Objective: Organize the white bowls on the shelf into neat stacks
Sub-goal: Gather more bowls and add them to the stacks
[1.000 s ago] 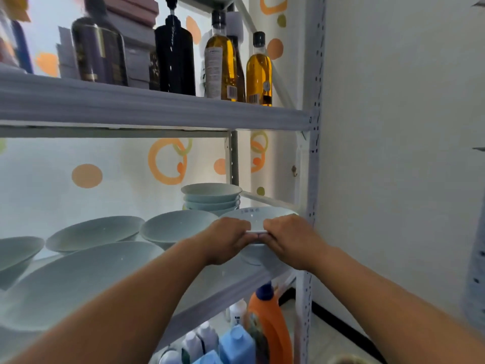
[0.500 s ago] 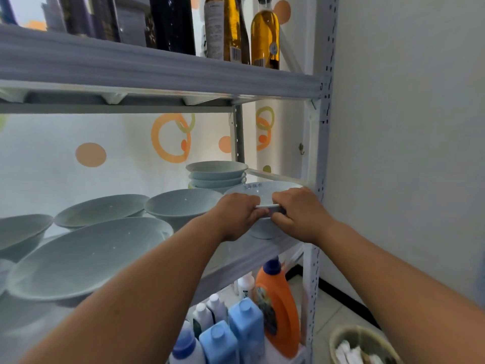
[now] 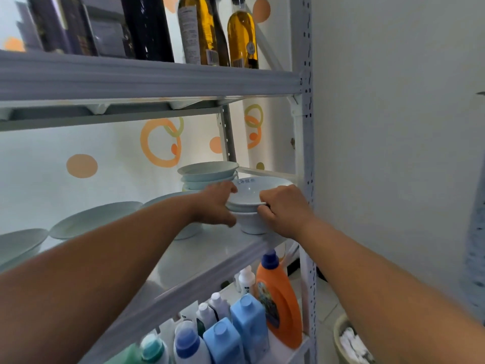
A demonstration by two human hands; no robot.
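Note:
A white bowl [image 3: 256,190] with small blue marks sits on top of another bowl at the right end of the middle shelf [image 3: 210,261]. My left hand [image 3: 217,203] holds its left rim and my right hand [image 3: 282,208] grips its right rim, fingers curled round the edge. Behind it stands a stack of white bowls [image 3: 207,173]. To the left lie a bowl partly hidden by my left arm [image 3: 183,232], a wide shallow bowl [image 3: 91,219] and another bowl [image 3: 18,243] at the frame edge.
The upper shelf [image 3: 147,80] carries oil bottles [image 3: 242,35] and dark bottles. Below, an orange detergent bottle [image 3: 278,300] and blue bottles [image 3: 246,327] stand. The shelf's right post [image 3: 305,153] is beside a grey wall. A basket [image 3: 349,342] sits on the floor.
The view has moved closer and tilted. My hands have slid apart from the front of the bowl's rim to its left and right sides. The large near bowl has left the view.

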